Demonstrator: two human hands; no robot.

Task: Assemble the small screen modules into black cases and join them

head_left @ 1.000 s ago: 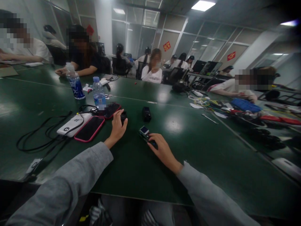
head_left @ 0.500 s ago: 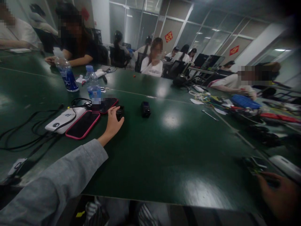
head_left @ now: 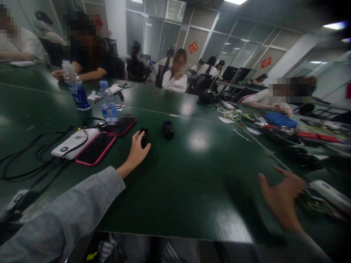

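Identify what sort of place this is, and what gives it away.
Likely a shared office or electronics workroom; I can't pin down which. Several people sit around, tangled cables lie on the big green table, and dark monitors stand in the background.

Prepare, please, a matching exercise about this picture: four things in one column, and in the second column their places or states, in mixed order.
1. Left hand
2. Right hand
3. Pink-edged phone
4. Slim metal tool

A. Open, with nothing between thumb and fingers
B. Silver-coloured, near the tangled cables
C. Fingers curved at a small black device
D. Lying flat, beside a white power bank

Pairs: 1-C, 2-A, 3-D, 4-B
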